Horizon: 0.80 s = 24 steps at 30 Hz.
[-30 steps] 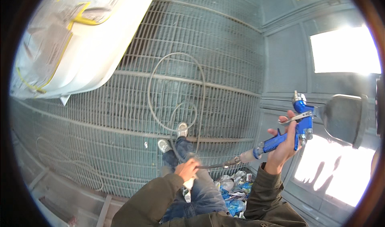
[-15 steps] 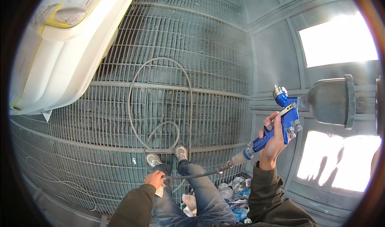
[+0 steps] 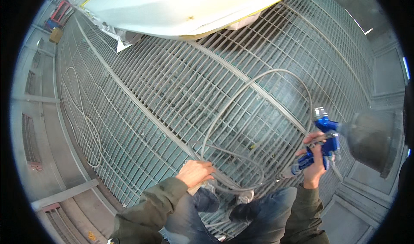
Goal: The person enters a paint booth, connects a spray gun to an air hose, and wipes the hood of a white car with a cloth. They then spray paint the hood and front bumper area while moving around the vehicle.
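Grey metal grating [image 3: 172, 84] makes the floor, and along its far side stands a large white panel [image 3: 164, 11] with yellow tape [image 3: 254, 14] at the lower edge. On the right side of the view, above the floor, is the blue spray gun [image 3: 331, 144], with its silver nozzle turned away from the person. Its big grey cup [image 3: 373, 136] extends to the right. The right hand [image 3: 315, 164] holds the gun by the handle, fingers bent around it, and the upper ones lie at the silver trigger lever. The left hand [image 3: 195, 173] has its fingers closed on the grey hose [image 3: 276, 70]; a pale piece [image 3: 196, 187], of which I cannot tell the material, shows under the palm. Between the hands the hose hangs, and farther away it makes a wide loop on the grating.
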Motion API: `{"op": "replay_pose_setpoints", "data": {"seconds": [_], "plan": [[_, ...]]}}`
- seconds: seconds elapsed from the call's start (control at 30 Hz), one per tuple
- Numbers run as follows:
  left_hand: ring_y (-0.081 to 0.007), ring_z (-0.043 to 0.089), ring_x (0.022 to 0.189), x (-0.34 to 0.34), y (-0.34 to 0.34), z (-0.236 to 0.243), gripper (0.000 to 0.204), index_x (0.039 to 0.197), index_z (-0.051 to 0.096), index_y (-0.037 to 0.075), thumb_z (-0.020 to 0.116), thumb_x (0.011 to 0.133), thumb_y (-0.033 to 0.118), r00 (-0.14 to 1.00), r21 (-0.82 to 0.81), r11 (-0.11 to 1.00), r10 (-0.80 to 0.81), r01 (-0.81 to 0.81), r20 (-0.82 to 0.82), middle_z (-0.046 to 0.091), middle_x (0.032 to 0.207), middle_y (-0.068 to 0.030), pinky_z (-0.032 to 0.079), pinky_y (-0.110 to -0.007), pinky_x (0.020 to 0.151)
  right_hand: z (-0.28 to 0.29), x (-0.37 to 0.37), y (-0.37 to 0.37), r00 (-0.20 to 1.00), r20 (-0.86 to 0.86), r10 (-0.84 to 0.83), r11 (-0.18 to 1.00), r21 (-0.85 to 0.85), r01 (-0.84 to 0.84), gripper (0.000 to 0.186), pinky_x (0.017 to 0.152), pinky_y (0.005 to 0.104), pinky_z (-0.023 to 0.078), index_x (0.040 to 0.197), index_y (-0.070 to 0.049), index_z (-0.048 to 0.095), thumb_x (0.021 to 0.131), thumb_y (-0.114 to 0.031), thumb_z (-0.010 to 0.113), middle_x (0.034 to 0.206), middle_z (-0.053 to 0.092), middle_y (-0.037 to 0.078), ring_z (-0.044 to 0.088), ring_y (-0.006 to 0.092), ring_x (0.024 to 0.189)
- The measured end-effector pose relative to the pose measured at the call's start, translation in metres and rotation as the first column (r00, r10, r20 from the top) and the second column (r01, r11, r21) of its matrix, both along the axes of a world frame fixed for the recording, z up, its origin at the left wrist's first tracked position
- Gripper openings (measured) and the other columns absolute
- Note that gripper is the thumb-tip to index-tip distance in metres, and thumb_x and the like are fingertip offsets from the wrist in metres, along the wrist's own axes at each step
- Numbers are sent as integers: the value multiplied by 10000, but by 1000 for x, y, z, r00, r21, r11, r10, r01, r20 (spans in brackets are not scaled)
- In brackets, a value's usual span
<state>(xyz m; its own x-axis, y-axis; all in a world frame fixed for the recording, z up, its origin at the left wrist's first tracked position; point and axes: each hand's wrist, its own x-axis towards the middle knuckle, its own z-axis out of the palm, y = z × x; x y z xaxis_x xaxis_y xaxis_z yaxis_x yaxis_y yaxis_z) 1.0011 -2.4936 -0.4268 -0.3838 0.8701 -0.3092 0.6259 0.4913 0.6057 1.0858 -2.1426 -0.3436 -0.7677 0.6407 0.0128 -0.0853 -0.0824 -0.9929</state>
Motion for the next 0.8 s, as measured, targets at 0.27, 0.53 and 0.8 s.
{"op": "replay_pose_setpoints", "data": {"seconds": [0.27,0.53,0.8], "plan": [[-272,664,803,-4,-38,1,277,871,664,105,670,841,381,974,-139,970,182,-200,-133,629,824,-31,521,-406,634,-143,-95,-68,968,-244,-51,998,-43,42,348,584,331,613,1302,3,500,961,-32,561,1159,612,158,641,208,935],[-281,664,771,19,-64,13,247,841,671,103,722,816,343,940,-265,909,271,-321,-207,623,778,-39,515,-412,622,-172,-139,-150,868,-323,377,833,-291,-470,292,635,330,619,1229,16,572,942,-24,605,1116,647,148,660,205,935],[-277,665,774,21,-63,16,260,859,681,102,710,833,359,918,-252,891,324,-378,-229,625,785,-36,516,-406,624,-190,-175,-125,971,-203,127,954,-242,-176,601,474,236,504,1468,-33,385,939,-77,667,949,660,82,631,119,741]]}}
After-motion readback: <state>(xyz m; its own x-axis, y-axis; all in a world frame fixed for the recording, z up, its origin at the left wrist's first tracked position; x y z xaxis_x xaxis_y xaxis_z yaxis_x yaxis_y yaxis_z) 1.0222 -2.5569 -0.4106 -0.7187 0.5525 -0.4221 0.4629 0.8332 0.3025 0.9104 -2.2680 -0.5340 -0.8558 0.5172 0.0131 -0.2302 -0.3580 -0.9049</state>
